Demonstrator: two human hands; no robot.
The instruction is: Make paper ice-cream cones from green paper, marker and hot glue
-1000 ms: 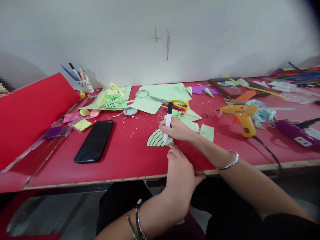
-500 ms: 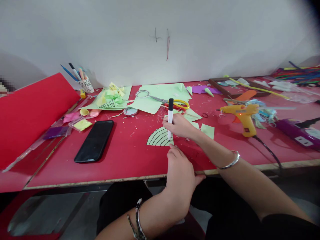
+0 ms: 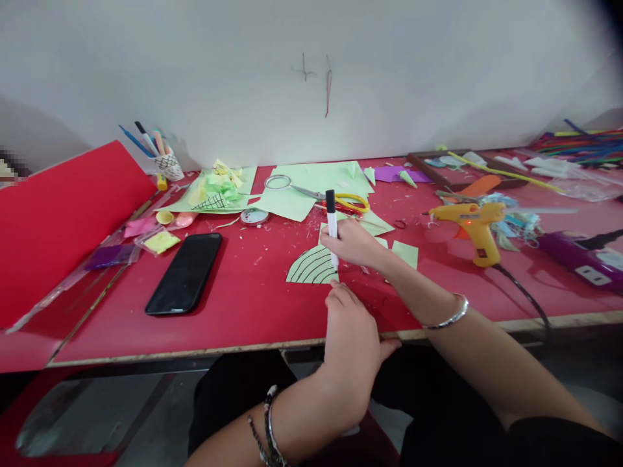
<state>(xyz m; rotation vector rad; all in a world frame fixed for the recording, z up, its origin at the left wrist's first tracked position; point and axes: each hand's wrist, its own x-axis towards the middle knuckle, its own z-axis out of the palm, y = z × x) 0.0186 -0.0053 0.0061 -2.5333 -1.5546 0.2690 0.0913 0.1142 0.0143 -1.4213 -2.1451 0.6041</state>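
Note:
My right hand (image 3: 351,241) is closed round a white marker (image 3: 333,232) with a black end, held nearly upright. Its tip meets a light green paper piece (image 3: 311,267), quarter-round in shape, near the right edge. Curved black lines run across this paper. Below, my left hand (image 3: 351,337) rests by the table's front edge with bent fingers and the thumb spread away. One fingertip touches the paper's lower right corner; nothing is gripped in this hand. A small green paper scrap (image 3: 405,253) lies right of my right hand.
A black phone (image 3: 185,275) lies left on the red table (image 3: 253,318). Scissors (image 3: 316,193) rest on green sheets behind. To the right are a yellow glue gun (image 3: 471,224), its red light lit, and a purple power strip (image 3: 579,259). A pen cup (image 3: 168,166) stands back left.
The marker tip has shifted slightly right and up along the paper's right edge, my right hand with it. My left hand has stayed where it was.

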